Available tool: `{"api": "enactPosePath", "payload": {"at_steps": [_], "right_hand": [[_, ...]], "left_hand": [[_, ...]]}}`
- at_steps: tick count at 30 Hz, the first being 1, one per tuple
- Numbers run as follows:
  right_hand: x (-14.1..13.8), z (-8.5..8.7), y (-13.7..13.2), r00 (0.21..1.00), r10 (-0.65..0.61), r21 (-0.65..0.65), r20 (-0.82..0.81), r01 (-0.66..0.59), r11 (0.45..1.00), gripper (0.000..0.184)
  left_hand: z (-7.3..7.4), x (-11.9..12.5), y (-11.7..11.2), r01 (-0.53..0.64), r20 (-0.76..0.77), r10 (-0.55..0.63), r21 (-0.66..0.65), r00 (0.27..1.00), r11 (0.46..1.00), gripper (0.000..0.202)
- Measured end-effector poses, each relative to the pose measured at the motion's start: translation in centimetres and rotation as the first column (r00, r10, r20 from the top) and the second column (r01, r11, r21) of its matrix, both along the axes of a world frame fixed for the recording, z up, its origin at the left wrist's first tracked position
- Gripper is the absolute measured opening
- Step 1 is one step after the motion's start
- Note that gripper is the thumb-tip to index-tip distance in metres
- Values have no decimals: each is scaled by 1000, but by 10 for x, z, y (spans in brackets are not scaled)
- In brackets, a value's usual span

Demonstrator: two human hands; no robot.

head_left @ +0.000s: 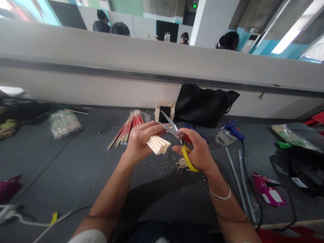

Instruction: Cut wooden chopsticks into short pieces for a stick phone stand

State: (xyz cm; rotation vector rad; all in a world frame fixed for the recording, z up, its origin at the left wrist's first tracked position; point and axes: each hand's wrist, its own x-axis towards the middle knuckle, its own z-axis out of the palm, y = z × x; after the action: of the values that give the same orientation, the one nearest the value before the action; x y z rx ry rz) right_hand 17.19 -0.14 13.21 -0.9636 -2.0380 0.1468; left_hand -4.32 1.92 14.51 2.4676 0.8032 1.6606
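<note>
A bundle of pale wooden chopsticks [159,145] is gripped in my left hand [141,139], its cut-looking ends pointing toward me and to the right. My right hand [198,152] holds scissors [187,158] with a yellow handle, and red shows near the pivot. The scissor blades stand apart, pointing up and left close to the fingers of my left hand. Below the scissors, short wooden pieces [182,164] lie on the dark table among small chips. Behind my left hand, chopsticks in red-printed wrappers [129,128] are fanned out.
A phone [165,113] leans on a small wooden stand at the back, beside a black bag [205,104]. On the right are a blue glue gun [233,130], clear glue sticks [238,184], and a magenta box [269,189]. A plastic-wrapped pack [65,123] lies left.
</note>
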Motion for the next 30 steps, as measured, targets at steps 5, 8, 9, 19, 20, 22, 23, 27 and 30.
{"api": "enactPosePath", "payload": {"at_steps": [5,8,9,19,20,22,23,27,30], "right_hand": [[3,1,0,997,23,57,73,-28,998,36],[3,-1,1,996,34,79,88,-41,996,37],[2,-2,1,996,33,84,88,-41,996,37],[2,-11,4,998,29,105,52,-34,994,40],[2,-12,5,998,32,116,48,-37,993,42],[2,-15,7,999,32,150,37,-37,988,46],[1,-16,8,999,28,167,30,-32,985,47],[0,-21,10,1000,-7,197,24,2,980,47],[0,-24,11,999,-30,207,37,22,978,49]], "left_hand": [[2,1,0,23,-13,-23,0,1000,1000,14],[-1,2,2,49,7,-50,14,999,999,13],[-2,2,3,64,21,-65,26,998,998,11],[-2,2,5,78,4,-79,75,997,994,9],[-2,2,5,77,2,-78,76,997,994,9],[-2,2,6,77,9,-78,82,997,994,9],[-3,2,7,80,12,-81,85,997,993,9],[-3,2,10,95,12,-97,86,995,992,8],[-4,2,11,109,13,-110,65,994,992,8]]}}
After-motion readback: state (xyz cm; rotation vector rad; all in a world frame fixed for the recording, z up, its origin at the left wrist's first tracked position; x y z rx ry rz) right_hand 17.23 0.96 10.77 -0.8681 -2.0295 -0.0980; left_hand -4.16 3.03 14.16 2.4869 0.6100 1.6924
